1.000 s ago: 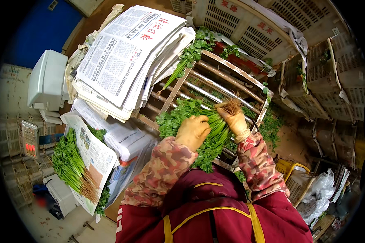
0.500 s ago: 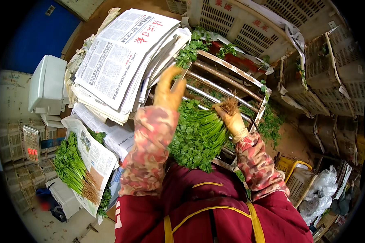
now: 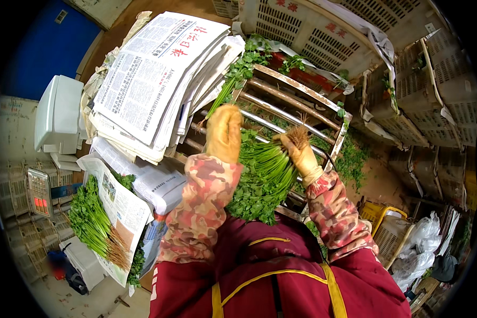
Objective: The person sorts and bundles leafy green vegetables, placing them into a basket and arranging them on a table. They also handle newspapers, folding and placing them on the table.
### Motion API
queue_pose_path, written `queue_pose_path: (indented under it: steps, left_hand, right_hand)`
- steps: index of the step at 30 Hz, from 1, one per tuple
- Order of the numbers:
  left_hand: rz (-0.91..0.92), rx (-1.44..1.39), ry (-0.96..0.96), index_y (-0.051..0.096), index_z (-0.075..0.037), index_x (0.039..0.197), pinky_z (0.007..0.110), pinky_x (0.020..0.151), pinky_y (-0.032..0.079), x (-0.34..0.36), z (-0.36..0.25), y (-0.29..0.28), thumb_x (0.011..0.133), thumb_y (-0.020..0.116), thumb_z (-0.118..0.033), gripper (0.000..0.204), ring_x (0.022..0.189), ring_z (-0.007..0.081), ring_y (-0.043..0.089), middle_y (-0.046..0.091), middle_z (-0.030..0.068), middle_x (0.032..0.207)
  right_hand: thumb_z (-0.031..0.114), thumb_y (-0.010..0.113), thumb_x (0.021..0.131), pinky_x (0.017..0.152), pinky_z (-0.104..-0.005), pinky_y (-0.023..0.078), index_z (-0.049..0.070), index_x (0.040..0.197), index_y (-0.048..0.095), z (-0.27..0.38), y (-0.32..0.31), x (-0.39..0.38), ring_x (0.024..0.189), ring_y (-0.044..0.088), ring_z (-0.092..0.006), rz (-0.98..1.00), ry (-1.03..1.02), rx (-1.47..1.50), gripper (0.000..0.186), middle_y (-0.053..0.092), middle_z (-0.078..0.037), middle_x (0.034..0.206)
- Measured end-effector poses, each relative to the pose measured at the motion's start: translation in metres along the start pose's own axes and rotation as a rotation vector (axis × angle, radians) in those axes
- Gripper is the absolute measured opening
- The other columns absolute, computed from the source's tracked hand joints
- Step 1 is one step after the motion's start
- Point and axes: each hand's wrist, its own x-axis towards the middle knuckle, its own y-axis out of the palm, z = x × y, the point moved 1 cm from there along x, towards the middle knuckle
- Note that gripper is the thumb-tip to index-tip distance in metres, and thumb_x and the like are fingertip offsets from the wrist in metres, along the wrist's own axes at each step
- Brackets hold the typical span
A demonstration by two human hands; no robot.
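Observation:
My right hand (image 3: 297, 153), in a tan glove, is closed round the root end of a large bunch of leafy green stems (image 3: 262, 183) lying over the metal rack. My left hand (image 3: 223, 130), also gloved, has its fingers pressed together at the lower stems of a smaller green sprig (image 3: 222, 95); whether it grips them is hidden. A thick stack of newspapers (image 3: 143, 79) lies left of the rack (image 3: 297, 82). Another rooted bunch (image 3: 95, 222) lies on a newspaper (image 3: 127, 204) at lower left.
Stacked plastic crates (image 3: 302, 26) line the back and right. A white container (image 3: 55, 114) and a calculator (image 3: 40, 193) sit at left. A yellow crate (image 3: 379, 214) and clear plastic bags (image 3: 418, 246) are at lower right; a blue surface (image 3: 42, 47) is at upper left.
My left hand left the large bunch, reached up and left with fingers apart, and now has them closed by the smaller sprig's stems. My right hand still holds the large bunch.

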Motion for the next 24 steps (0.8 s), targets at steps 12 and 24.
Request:
queue_pose_path:
  steps: [12,24]
  left_hand:
    - [0.33,0.329,-0.153,0.012,0.008,0.146,0.055,0.115,0.012,-0.133,0.012,0.084,0.06,0.077,-0.062,0.129,0.141,0.0421,0.02,0.023,0.0271,0.15]
    - [0.359,0.334,-0.05,0.009,0.002,0.149,0.05,0.117,0.011,-0.105,-0.016,0.083,0.072,0.072,-0.055,0.114,0.142,0.0394,0.018,0.021,0.0244,0.152]
  right_hand:
    - [0.017,0.057,0.089,0.086,-0.0356,0.053,0.009,0.124,0.057,0.008,0.035,-0.024,0.097,0.065,-0.0326,-0.16,-0.262,-0.576,0.036,0.066,-0.013,0.11]
    - [0.003,0.055,0.084,0.074,-0.0293,0.053,0.005,0.099,0.069,-0.047,-0.001,0.012,0.083,0.067,-0.0172,-0.403,-0.158,-0.16,0.021,0.071,-0.008,0.093]
